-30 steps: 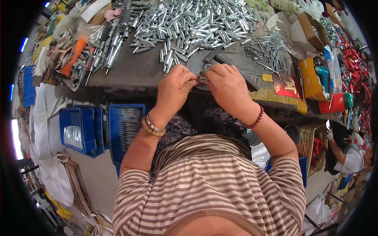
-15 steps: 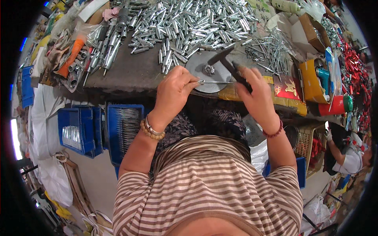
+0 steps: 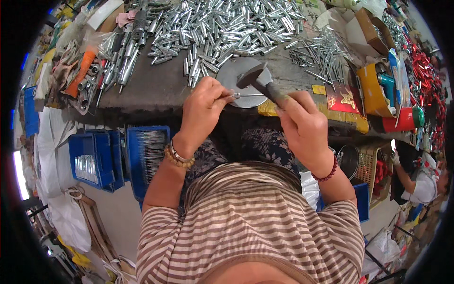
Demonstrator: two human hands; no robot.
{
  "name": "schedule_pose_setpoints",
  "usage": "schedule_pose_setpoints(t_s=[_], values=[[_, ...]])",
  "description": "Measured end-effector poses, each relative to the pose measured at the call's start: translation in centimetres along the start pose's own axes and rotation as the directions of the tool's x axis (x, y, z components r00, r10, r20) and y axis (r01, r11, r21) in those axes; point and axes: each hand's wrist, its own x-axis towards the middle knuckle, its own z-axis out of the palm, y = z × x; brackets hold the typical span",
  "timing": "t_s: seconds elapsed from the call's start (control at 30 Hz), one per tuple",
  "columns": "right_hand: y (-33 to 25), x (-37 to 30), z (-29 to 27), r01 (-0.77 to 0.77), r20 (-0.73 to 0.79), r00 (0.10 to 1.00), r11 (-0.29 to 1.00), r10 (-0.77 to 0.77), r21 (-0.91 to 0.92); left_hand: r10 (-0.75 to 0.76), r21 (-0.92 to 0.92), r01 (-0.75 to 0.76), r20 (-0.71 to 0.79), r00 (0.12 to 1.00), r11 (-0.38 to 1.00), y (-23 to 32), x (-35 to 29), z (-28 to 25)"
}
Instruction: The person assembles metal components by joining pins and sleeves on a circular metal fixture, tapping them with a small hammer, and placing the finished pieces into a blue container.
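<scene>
My left hand (image 3: 203, 106) pinches a thin metal rod (image 3: 250, 95) by its left end, between thumb and forefinger. The rod lies level over the near part of a round grey metal plate (image 3: 228, 78) at the bench edge. My right hand (image 3: 306, 124) is closed around the handle of a hammer (image 3: 252, 76), whose dark head is tilted above the plate. Whether the hammer touches anything cannot be made out. Beyond the plate spreads a big heap of shiny metal sleeves (image 3: 222, 31).
Thin metal pins (image 3: 324, 59) lie in a pile at the right. A red packet (image 3: 344, 100) and a yellow container (image 3: 373, 90) stand near the right edge. Blue bins (image 3: 147, 128) with metal parts sit below the bench. At far right, another person's arm (image 3: 403, 176) shows.
The hammer has turned, and its head now sits over the plate's middle, covering the lump seen there earlier. My right hand has dropped slightly. My left hand still pinches the rod.
</scene>
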Motion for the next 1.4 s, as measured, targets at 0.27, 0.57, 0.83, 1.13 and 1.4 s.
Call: schedule_pose_setpoints(t_s=[0.27, 0.57, 0.83, 1.13, 1.4], values=[[0.4, -0.3, 0.5, 0.032, 0.173, 0.985, 0.972, 0.009, -0.232, 0.008, 0.014, -0.008, -0.001, 1.0, 1.0, 0.1, 0.3, 0.1], [0.5, -0.1, -0.3, 0.074, 0.238, 0.971, 0.96, -0.008, -0.271, -0.019, -0.051, 0.019, 0.007, 1.0, 0.999, 0.0, -0.1, 0.1], [0.3, 0.1, 0.4, 0.105, -0.094, 0.989, 0.992, -0.111, -0.071, -0.05, -0.068, 0.051, 0.013, 0.999, 0.996, 0.0, 0.0, 0.0], [1.7, 0.5, 0.2, -0.083, 0.109, 0.991, 0.994, 0.074, 0.072, -0.022, -0.024, 0.022, 0.003, 1.0, 0.999, 0.1, 0.2, 0.1], [1.1, -1.3, 0.8, 0.11, -0.206, 0.972, 0.994, -0.112, -0.017, -0.008, -0.117, 0.01, 0.024, 1.0, 0.993, -0.5, 0.1, -0.1]])
